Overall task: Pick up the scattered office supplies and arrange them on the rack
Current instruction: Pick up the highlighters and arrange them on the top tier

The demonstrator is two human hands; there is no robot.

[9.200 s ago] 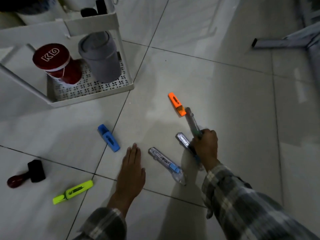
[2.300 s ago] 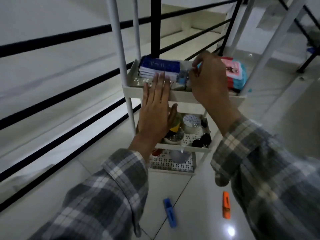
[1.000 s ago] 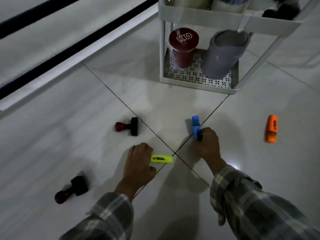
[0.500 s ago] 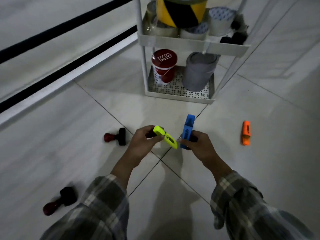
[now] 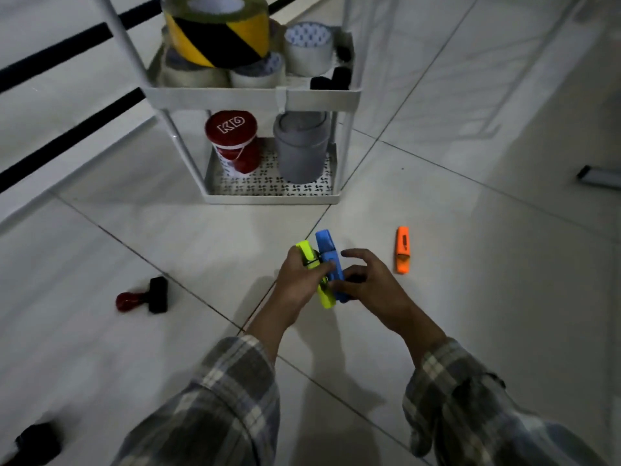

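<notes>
Nearest, at the lower left edge, a dark stamp [image 5: 37, 440] lies on the floor [image 5: 504, 314], partly cut off by the frame. Both hands are raised together above the tile joints. The left hand [image 5: 299, 280] grips the yellow marker [image 5: 304, 252], its thumb laid across the blue marker [image 5: 327, 250], which touches the yellow one. The right hand [image 5: 373, 284] is half curled, holding the blue marker's lower end with the index finger lifted clear. Bare tile lies open to the right and ahead. To the left a red-handled stamp [image 5: 144, 295] lies well apart from the hands; the orange marker [image 5: 402, 249] lies just right of them. Beyond stands the rack [image 5: 268, 198], its near rim facing the hands: a red cup [image 5: 233, 139] and grey cup [image 5: 300, 146] fill the bottom tray, and tape rolls [image 5: 218, 28] crowd the shelf above. Dark rails [image 5: 67, 38] close off the far left.
</notes>
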